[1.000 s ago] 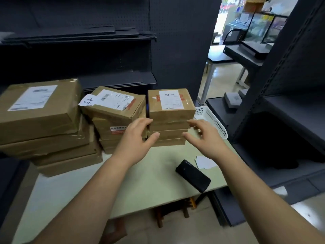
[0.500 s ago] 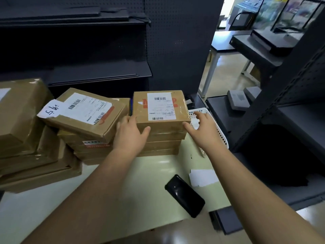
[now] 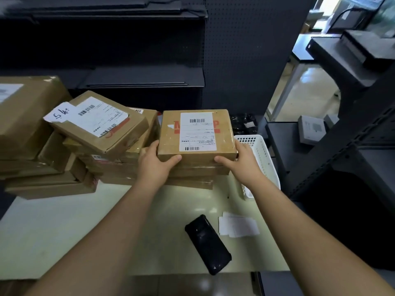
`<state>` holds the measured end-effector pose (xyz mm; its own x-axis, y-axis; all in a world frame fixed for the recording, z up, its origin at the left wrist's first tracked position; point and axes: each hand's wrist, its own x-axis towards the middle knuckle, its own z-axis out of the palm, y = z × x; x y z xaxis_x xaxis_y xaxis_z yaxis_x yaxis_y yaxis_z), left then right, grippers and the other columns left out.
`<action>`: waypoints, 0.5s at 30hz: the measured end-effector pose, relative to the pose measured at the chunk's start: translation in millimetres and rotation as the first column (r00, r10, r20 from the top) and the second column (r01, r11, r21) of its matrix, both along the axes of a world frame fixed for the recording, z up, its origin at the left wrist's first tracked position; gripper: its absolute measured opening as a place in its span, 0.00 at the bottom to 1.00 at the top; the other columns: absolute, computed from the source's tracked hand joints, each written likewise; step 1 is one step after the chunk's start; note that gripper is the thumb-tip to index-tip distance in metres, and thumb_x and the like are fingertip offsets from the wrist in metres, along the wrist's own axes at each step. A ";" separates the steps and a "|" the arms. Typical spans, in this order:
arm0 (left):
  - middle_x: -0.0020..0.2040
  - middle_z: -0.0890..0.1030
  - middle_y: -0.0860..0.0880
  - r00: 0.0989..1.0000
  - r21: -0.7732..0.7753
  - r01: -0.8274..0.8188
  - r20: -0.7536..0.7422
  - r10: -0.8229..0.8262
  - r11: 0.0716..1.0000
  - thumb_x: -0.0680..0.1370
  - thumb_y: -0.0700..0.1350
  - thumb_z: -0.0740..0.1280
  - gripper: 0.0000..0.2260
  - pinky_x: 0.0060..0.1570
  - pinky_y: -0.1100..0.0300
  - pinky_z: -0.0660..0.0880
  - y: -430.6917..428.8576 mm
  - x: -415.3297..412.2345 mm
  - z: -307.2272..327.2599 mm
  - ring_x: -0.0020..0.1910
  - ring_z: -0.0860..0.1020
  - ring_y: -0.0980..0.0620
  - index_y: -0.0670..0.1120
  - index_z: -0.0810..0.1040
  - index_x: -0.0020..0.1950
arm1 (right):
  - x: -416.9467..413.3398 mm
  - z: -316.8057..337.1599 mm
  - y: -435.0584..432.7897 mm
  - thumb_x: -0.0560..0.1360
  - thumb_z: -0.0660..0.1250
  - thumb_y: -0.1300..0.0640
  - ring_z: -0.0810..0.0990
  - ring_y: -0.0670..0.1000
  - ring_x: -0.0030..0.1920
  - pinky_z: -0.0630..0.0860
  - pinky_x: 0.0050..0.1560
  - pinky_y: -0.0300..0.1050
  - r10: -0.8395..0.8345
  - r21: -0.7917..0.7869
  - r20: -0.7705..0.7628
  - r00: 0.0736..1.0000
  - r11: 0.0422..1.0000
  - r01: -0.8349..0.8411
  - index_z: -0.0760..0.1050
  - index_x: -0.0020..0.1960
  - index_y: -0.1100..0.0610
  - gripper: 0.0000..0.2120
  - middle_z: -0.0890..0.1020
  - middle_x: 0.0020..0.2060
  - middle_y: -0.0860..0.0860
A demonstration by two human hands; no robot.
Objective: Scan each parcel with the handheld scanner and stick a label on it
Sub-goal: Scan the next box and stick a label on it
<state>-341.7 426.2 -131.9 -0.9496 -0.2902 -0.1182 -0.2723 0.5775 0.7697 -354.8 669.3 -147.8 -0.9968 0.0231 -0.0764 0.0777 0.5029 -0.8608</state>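
The left hand point(image 3: 154, 167) and right hand point(image 3: 243, 163) grip the top brown cardboard parcel point(image 3: 171, 142); the black handheld scanner point(image 3: 208, 244) lies at six o'clock, nearer the right.

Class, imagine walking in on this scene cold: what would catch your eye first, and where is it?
First, the two hands at centre: the left hand and right hand grip the top parcel of a small stack by its sides. Next, the black scanner lying untouched on the table nearer the person, with white labels to its right.
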 end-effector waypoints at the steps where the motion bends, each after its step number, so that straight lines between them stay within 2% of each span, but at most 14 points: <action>1: 0.71 0.70 0.48 1.000 0.035 -0.008 -0.008 0.008 0.999 0.72 0.57 0.75 0.36 0.68 0.44 0.69 1.2 2.2 0.0 0.69 0.69 0.45 0.51 0.65 0.76 | 2.4 0.3 1.6 0.72 0.75 0.48 0.71 0.37 0.52 0.69 0.56 0.40 0.003 -0.008 -0.013 1.000 1.000 -0.003 0.72 0.67 0.45 0.26 0.70 0.54 0.45; 4: 0.67 0.75 0.50 0.998 0.154 -0.031 -0.055 0.040 0.988 0.70 0.53 0.78 0.35 0.65 0.45 0.73 1.8 14.1 1.0 0.64 0.74 0.48 0.50 0.69 0.73 | 15.2 3.9 3.1 0.72 0.75 0.49 0.70 0.35 0.53 0.67 0.50 0.31 -0.009 -0.029 -0.068 0.998 1.000 0.007 0.70 0.65 0.42 0.24 0.70 0.56 0.45; 6: 0.64 0.77 0.52 0.993 0.231 -0.033 -0.104 0.058 0.972 0.68 0.50 0.80 0.35 0.63 0.49 0.75 -1.3 26.2 3.1 0.61 0.76 0.52 0.51 0.70 0.71 | 28.6 8.2 1.8 0.72 0.75 0.50 0.70 0.35 0.55 0.67 0.51 0.29 -0.025 -0.046 -0.116 0.993 0.999 0.019 0.67 0.66 0.38 0.28 0.70 0.58 0.45; 8: 0.63 0.77 0.53 0.986 0.298 -0.007 -0.159 0.057 0.955 0.67 0.47 0.81 0.35 0.58 0.60 0.76 -5.3 40.0 7.1 0.59 0.76 0.56 0.50 0.69 0.70 | 43.7 12.8 -0.3 0.71 0.76 0.49 0.70 0.38 0.58 0.69 0.56 0.34 -0.037 -0.066 -0.173 0.984 0.997 0.026 0.65 0.70 0.38 0.32 0.69 0.59 0.45; 10: 0.63 0.75 0.53 0.975 0.323 0.028 -0.216 0.045 0.946 0.68 0.45 0.80 0.33 0.48 0.74 0.74 -9.9 56.8 14.0 0.55 0.75 0.61 0.50 0.69 0.70 | 61.9 17.2 -5.4 0.71 0.76 0.48 0.70 0.37 0.60 0.70 0.59 0.37 -0.049 -0.079 -0.207 0.977 0.996 0.033 0.64 0.70 0.37 0.33 0.69 0.60 0.44; 11: 0.64 0.74 0.54 0.969 0.327 0.044 -0.244 0.040 0.944 0.68 0.45 0.80 0.33 0.46 0.75 0.73 -14.3 64.9 15.1 0.54 0.75 0.62 0.51 0.70 0.69 | 71.8 18.1 -8.4 0.71 0.76 0.48 0.70 0.37 0.60 0.70 0.60 0.38 -0.054 -0.084 -0.213 0.976 0.996 0.037 0.63 0.70 0.37 0.33 0.68 0.60 0.44; 13: 0.65 0.75 0.53 0.959 0.346 0.085 -0.284 0.018 0.934 0.67 0.46 0.80 0.32 0.50 0.69 0.75 -25.6 82.1 13.6 0.55 0.77 0.61 0.54 0.71 0.67 | 94.1 19.1 -16.2 0.70 0.76 0.47 0.70 0.37 0.60 0.71 0.61 0.39 -0.084 -0.097 -0.217 0.972 0.993 0.064 0.64 0.73 0.40 0.35 0.69 0.61 0.44; 15: 0.65 0.75 0.52 0.957 0.361 0.125 -0.289 -0.017 0.924 0.68 0.46 0.80 0.31 0.47 0.70 0.75 -38.9 102.1 10.1 0.54 0.78 0.61 0.56 0.71 0.66 | 118.5 17.0 -26.5 0.70 0.77 0.48 0.71 0.33 0.58 0.71 0.60 0.37 -0.119 -0.104 -0.228 0.966 0.990 0.097 0.64 0.74 0.42 0.36 0.69 0.61 0.45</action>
<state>-239.6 387.3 -121.9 -0.9762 -0.2071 0.0650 0.0128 0.2440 0.9697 -236.3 642.8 -130.8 -0.9793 0.1350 0.1511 -0.0814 0.4207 -0.9036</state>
